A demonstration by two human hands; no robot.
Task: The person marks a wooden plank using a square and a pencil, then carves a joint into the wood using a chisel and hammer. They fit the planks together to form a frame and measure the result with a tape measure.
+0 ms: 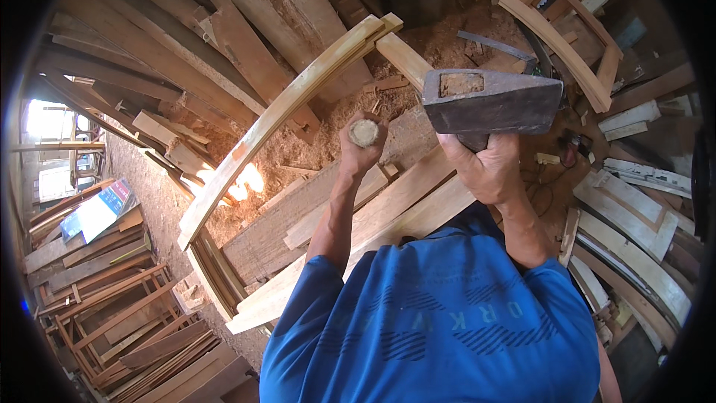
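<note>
Left hand [363, 142] wrapped round the handle end [364, 132], right hand [488, 168] clenched beneath the hammer head [492, 101] — best both grips stay firm, swing controlled.

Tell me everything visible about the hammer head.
The hammer head is a heavy wedge-shaped block of dark, worn metal, blunt and tall at the left, tapering to the right. Its upturned face shows a rectangular eye filled with pale wood. The right hand grips just beneath it, holding it raised above the planks and close to the camera. The handle itself is hidden by the hand.
</note>
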